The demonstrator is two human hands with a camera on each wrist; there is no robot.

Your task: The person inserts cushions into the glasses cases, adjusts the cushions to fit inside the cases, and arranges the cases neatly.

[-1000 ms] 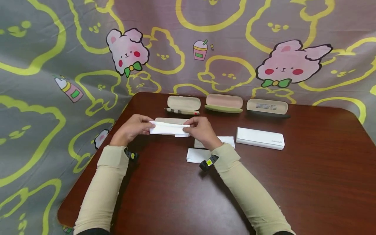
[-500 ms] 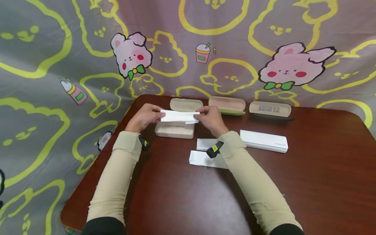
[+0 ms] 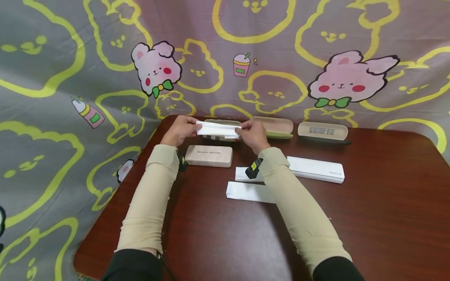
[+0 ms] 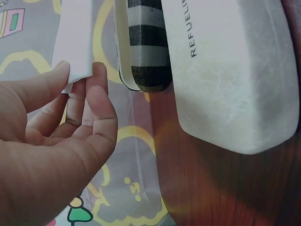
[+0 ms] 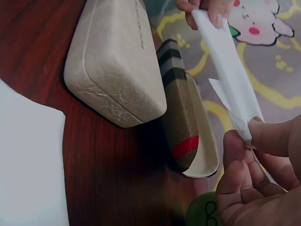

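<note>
Evenly held white strip (image 3: 218,129): up in the air between two hands, lying lengthwise from side to side; in the head view it crosses in front of the open checked case (image 5: 181,113), and in the wrist views we see it apart from that case.
Strip's look: plain white, long, narrow, folded in layers, with a small loose flap (image 5: 220,94) near the right-hand end; we cannot tell cloth from paper.
Strip's handling: we judge it light, soft and bendy, hardly fragile, though its folds could slip open.
Best hold: we would pinch both short ends, catching every layer, with gentle tension.
Left hand (image 3: 180,130): thumb and finger pinched on one end, other fingers loosely bent.
Right hand (image 3: 254,135): thumb and finger pinching the other end, beside the flap.
Table (image 3: 211,234): below the hands, bearing a closed beige case (image 3: 209,156).
</note>
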